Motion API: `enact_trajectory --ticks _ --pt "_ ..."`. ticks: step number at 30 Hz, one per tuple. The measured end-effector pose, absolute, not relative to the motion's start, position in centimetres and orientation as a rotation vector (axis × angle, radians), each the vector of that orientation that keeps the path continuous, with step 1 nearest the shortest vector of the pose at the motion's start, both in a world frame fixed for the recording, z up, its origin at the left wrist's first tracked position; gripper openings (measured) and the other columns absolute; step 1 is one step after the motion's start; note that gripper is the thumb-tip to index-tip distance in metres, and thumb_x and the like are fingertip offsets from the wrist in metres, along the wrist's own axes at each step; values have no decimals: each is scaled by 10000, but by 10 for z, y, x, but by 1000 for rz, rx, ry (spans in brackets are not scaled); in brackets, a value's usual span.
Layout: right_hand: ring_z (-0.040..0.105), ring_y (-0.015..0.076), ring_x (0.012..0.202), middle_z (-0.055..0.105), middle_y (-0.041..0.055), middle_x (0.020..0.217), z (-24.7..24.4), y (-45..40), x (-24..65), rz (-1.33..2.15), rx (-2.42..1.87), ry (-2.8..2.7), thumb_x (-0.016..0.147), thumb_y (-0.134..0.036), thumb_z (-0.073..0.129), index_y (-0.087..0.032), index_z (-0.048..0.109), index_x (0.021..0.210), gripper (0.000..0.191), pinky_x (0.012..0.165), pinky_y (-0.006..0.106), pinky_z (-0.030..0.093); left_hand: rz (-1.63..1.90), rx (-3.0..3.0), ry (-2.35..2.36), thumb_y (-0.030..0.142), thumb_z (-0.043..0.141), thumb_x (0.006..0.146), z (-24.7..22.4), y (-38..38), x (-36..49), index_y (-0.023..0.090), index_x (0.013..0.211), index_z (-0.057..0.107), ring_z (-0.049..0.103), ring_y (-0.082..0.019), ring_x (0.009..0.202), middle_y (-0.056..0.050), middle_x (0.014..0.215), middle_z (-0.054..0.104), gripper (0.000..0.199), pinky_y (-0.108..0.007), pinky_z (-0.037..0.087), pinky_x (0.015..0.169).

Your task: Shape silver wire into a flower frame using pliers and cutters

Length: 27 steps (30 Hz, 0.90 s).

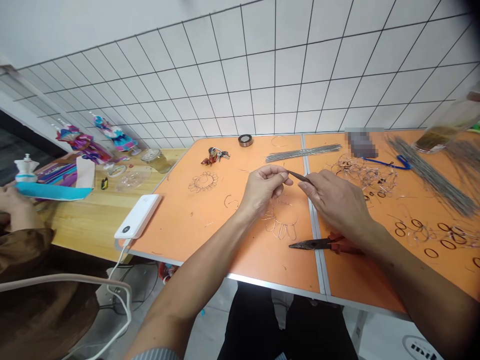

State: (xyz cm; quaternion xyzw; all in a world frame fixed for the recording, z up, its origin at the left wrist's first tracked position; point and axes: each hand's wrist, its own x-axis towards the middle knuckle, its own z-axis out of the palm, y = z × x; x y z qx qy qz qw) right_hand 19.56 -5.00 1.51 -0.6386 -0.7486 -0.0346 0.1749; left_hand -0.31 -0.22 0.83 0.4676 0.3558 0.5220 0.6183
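Note:
My left hand (264,189) is closed in a pinch above the middle of the orange table; what lies between its fingertips is too small to make out. My right hand (333,201) grips a thin, dark, pointed tool (298,176), perhaps tweezers, whose tip meets the left fingertips. Just below the left hand is a petal-looped wire ring (280,230); whether it touches that hand I cannot tell. Pliers with red handles (313,244) lie beneath my right forearm. Another looped wire ring (203,181) rests further left.
Straight wires (303,152), a tape roll (245,140) and keys (215,156) lie at the back. Tangled wire (363,172), dark rings (431,253) and a wire bundle (435,175) are right. A white power bank (138,216) sits left, near another person's arm (22,215).

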Motion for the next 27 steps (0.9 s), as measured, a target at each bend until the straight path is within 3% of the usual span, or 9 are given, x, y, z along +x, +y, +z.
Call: enact_trajectory --ticks 27 --pt "554 229 778 696 42 906 28 -55 195 99 -1843 -2134 1187 -533 407 -257 557 909 420 653 347 288 1223 1199 782 406 910 799 0 5 -4 185 846 746 427 -52 487 -3 701 750 279 -251 278 505"
